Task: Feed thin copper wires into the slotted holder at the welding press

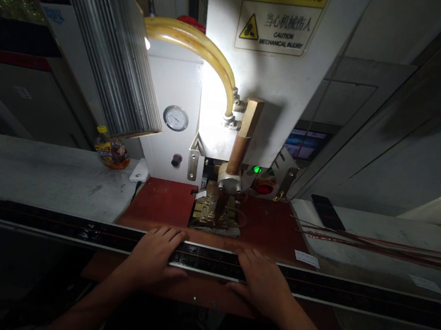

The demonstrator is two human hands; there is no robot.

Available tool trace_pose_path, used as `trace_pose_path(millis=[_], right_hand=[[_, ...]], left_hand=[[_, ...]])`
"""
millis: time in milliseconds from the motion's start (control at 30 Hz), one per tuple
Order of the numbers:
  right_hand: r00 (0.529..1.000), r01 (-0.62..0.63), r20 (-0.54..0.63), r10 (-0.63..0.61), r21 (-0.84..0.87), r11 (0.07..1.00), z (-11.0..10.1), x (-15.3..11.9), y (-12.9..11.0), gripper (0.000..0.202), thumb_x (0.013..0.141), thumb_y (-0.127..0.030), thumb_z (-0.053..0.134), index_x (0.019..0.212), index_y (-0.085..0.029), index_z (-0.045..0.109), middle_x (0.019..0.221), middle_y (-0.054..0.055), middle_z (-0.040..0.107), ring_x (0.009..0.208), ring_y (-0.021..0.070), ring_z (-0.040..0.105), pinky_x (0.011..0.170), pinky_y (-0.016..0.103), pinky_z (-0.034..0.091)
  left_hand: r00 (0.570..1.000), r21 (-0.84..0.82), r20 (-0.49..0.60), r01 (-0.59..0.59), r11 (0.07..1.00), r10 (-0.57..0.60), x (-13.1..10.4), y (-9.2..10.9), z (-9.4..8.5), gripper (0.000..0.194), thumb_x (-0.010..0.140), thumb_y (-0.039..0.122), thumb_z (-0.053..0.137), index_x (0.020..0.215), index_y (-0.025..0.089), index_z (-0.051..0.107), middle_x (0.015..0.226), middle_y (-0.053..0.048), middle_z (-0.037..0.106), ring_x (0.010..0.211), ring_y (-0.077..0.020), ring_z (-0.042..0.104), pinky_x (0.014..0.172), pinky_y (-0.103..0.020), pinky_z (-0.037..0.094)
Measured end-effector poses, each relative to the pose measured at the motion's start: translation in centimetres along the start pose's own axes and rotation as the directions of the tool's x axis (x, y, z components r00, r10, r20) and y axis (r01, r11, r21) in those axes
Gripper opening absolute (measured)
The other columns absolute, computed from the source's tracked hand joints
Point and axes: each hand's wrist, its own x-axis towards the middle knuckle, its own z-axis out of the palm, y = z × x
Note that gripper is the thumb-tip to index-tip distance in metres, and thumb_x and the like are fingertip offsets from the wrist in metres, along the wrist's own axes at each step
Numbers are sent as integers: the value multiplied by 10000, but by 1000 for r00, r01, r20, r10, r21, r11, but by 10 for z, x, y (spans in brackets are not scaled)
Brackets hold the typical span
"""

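A long black strip with pale edges [208, 261] runs across the full width of the view in front of me. My left hand [158, 255] is closed over it left of the middle, fingers over the far edge and thumb at the near edge. To the right, my right hand [263, 282] grips the same strip in a similar way. Just beyond the strip, between the hands, sits a brass-coloured clamping block [214, 209]. A copper rod [240, 148] in a round metal holder [230, 179] comes down over this block.
Yellow hoses [212, 54] run to the white machine [220, 112]. A red-brown plate [269, 225] surrounds the block. On the left bench are a drink bottle [112, 148] and a white box [139, 171]. At right lie a phone [328, 212], thin copper rods [377, 245] and a paper label [307, 258].
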Motion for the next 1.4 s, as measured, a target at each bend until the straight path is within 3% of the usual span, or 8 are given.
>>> trace_pose_path(millis=[167, 367, 567, 700, 867, 1100, 1300, 1400], right_hand=[[999, -18, 27, 18, -3, 1000, 0, -8, 10, 570, 786, -510, 827, 1177, -143, 635, 1144, 144, 707, 1048, 326, 666, 885, 448, 523], [996, -56, 67, 55, 17, 998, -7, -9, 13, 543, 790, -481, 828, 1182, -157, 636, 1132, 131, 711, 1036, 317, 668, 876, 441, 522], [996, -69, 53, 67, 42, 997, -15, -9, 13, 446, 812, -456, 795, 1118, -165, 655, 1079, 122, 717, 995, 311, 672, 859, 436, 516], [997, -66, 48, 64, 45, 997, -14, -8, 11, 499, 817, -466, 782, 1189, -164, 642, 1120, 129, 717, 1018, 319, 671, 883, 452, 512], [1000, 10, -15, -9, 60, 998, -10, -1, -1, 645, 806, -490, 786, 1318, -149, 593, 1225, 160, 697, 1073, 328, 659, 921, 474, 506], [998, 61, -3, -61, 94, 994, -8, 16, -25, 768, 781, -474, 833, 1395, -118, 538, 1304, 183, 662, 1132, 339, 635, 954, 477, 502], [997, 67, 22, -69, 77, 995, -3, 29, -39, 801, 747, -481, 864, 1391, -131, 542, 1283, 173, 671, 1113, 341, 644, 934, 474, 511], [998, 47, 35, -49, 58, 997, 0, 32, -41, 790, 777, -480, 838, 1413, -130, 526, 1274, 177, 674, 1097, 334, 652, 922, 458, 514]], left_hand=[[1000, 25, 3, 22, 999, -22, 3, 8, 2, 783, 748, 702, 753, 1339, 215, 590, 1310, -116, 681, 1166, -331, 634, 987, -458, 464], [998, 63, 53, 31, 998, -35, 10, 19, 3, 633, 778, 757, 678, 1068, 195, 664, 1033, -92, 731, 981, -321, 683, 854, -427, 502], [999, 67, 31, 14, 998, -16, 13, 21, 5, 611, 808, 774, 626, 1012, 198, 646, 1019, -88, 725, 960, -302, 683, 825, -395, 497], [1000, 59, 24, 5, 998, -6, 15, 25, 5, 588, 804, 756, 651, 1006, 204, 639, 1006, -82, 722, 957, -295, 683, 822, -383, 496], [1000, 44, 21, -14, 999, 13, 19, 32, 7, 544, 837, 720, 639, 1009, 204, 638, 1006, -88, 719, 950, -299, 681, 821, -398, 506], [999, 58, 27, -36, 998, 34, 24, 37, 13, 585, 772, 680, 744, 1067, 187, 632, 1023, -86, 719, 970, -310, 682, 855, -415, 522], [999, 43, 10, -52, 998, 51, 29, 41, 20, 692, 738, 798, 659, 1054, 183, 635, 1012, -103, 722, 962, -312, 695, 866, -416, 522], [998, 18, 5, -60, 998, 59, 32, 44, 25, 762, 746, 821, 615, 1141, 169, 631, 1051, -129, 728, 987, -325, 701, 881, -432, 526]])
